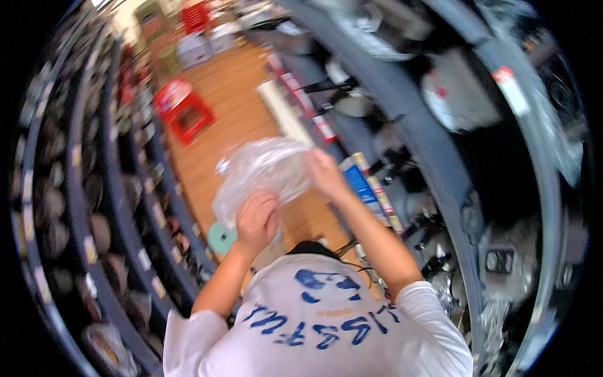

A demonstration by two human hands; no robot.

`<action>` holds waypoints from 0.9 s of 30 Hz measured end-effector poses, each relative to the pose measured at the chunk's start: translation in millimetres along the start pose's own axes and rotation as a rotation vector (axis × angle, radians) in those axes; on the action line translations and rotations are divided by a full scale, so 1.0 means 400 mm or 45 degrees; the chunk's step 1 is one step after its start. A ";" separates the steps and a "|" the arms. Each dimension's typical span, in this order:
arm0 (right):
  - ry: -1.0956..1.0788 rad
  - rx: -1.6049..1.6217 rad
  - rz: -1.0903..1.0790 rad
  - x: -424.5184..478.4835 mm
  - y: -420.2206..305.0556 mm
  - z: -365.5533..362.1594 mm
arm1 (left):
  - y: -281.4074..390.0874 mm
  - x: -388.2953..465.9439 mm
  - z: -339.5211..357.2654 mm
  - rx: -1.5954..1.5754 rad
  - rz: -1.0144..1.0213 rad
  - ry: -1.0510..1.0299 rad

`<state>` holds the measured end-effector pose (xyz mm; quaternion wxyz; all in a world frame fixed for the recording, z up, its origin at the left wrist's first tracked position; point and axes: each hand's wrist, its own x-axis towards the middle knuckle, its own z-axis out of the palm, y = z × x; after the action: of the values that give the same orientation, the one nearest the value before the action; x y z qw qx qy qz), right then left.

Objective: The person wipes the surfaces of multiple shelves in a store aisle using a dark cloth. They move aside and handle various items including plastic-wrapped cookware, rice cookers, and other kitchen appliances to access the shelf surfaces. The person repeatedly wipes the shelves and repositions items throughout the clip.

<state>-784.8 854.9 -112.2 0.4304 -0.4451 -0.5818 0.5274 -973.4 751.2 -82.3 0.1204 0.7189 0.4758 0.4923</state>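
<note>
A crumpled clear plastic bag [264, 165] is spread between my two hands, above the wooden floor. My left hand [258, 220] grips its near lower edge with curled fingers. Farther out, my right hand [325, 170] pinches the bag's right side. Motion blur hides the fingertips, and whatever may be inside the bag cannot be made out. Below and left of my left hand, a pale green disc [221, 239] with a dark centre hole shows partly behind the bag.
A red plastic stool [183, 110] stands on the wooden floor [235, 94] ahead. Shelving [118, 188] packed with goods runs along the left. Dark shelves [424, 155] with plastic-wrapped items line the right. White boxes [194, 49] and a red chair [194, 16] are at the far end.
</note>
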 end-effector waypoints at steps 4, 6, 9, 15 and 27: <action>-0.084 0.154 0.105 0.015 -0.055 -0.025 | -0.146 0.023 0.106 0.033 -0.726 -0.482; 0.022 -0.063 0.038 0.011 -0.085 -0.074 | -0.270 0.030 0.102 0.095 -0.882 -0.659; 0.169 -0.365 0.137 -0.010 -0.084 -0.162 | -0.349 0.025 0.096 0.043 -0.609 -0.416; 0.547 -0.876 0.020 -0.077 -0.109 -0.210 | -0.187 0.163 0.096 0.785 -0.373 -0.170; 0.169 -0.876 -0.050 -0.174 -0.018 -0.092 | -0.237 0.063 0.237 -0.805 -0.640 0.012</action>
<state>-733.4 795.3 -104.7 0.3023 -0.5861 -0.7047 0.2618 -947.5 848.6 -174.2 0.4500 0.5053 0.4625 0.5730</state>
